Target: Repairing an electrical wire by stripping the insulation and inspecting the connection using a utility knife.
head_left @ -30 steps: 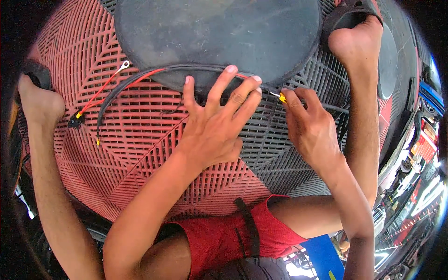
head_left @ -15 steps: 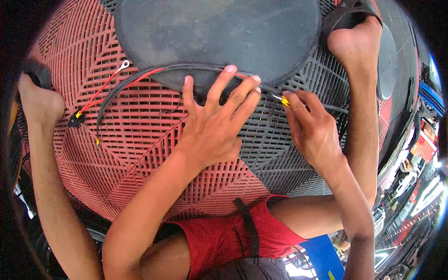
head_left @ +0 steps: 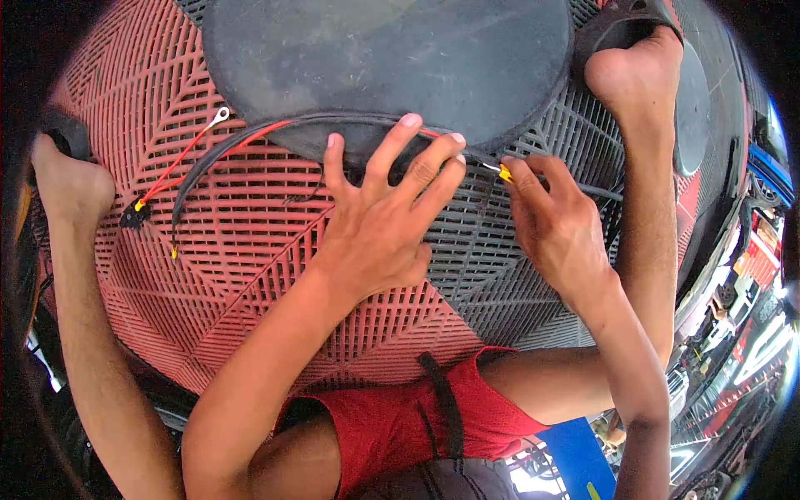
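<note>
A bundle of black and red cable (head_left: 218,150) curves along the near edge of a round black pad (head_left: 392,58). My left hand (head_left: 375,212) spreads its fingers and presses their tips on the bundle. My right hand (head_left: 554,212) pinches a small yellow utility knife (head_left: 505,173), its thin blade pointing left at the cable near my left fingertips. Whether the blade touches the cable, I cannot tell. At the left end, a red wire carries a silver ring terminal (head_left: 220,116), a black connector (head_left: 135,216) lies below it, and a yellow tip (head_left: 175,252) ends the black cable.
Red and grey slatted floor tiles (head_left: 250,308) lie under everything. My bare feet rest at either side, by dark sandals (head_left: 629,29). Another round grey disc (head_left: 691,112) is at the right. Cluttered parts and a blue panel (head_left: 575,458) show at the lower right.
My right hand has shifted slightly left and up with the knife, bringing its blade closer to my left fingertips. My left hand holds its place.
</note>
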A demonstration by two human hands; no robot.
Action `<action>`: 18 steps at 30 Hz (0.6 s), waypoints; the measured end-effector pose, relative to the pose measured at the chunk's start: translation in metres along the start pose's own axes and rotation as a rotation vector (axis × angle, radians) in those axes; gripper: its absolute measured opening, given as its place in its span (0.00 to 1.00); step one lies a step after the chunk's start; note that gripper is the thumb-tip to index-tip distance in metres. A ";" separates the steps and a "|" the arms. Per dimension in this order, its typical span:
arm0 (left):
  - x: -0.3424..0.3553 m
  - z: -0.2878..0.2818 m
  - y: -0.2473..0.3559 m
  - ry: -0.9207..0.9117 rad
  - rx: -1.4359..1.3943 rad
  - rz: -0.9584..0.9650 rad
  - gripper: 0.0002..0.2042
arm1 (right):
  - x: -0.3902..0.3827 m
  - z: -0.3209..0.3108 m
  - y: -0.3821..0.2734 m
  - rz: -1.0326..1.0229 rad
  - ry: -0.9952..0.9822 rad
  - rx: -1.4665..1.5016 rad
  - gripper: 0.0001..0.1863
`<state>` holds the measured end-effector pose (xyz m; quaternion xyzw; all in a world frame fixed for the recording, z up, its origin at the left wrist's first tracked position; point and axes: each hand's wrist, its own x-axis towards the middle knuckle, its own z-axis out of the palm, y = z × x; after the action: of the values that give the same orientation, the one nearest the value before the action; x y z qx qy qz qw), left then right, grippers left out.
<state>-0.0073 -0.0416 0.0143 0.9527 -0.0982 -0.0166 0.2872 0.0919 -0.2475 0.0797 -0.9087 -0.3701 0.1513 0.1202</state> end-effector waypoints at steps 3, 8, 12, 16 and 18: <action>0.001 0.004 0.001 0.039 0.050 0.005 0.42 | 0.000 0.001 0.003 0.023 0.074 0.125 0.14; 0.001 0.000 0.007 0.078 0.037 -0.008 0.44 | 0.009 0.010 0.004 0.321 0.174 0.329 0.09; 0.004 -0.002 0.009 0.060 0.052 -0.029 0.45 | 0.016 0.023 0.001 0.375 0.304 0.475 0.11; 0.006 0.003 0.014 0.044 0.086 -0.047 0.46 | 0.006 0.032 0.008 0.269 0.352 0.432 0.11; 0.003 0.007 0.015 0.079 0.143 -0.030 0.46 | 0.005 0.037 0.006 0.245 0.407 0.421 0.10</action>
<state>-0.0073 -0.0582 0.0166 0.9720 -0.0733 0.0238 0.2219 0.0856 -0.2447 0.0423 -0.9134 -0.1866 0.0528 0.3579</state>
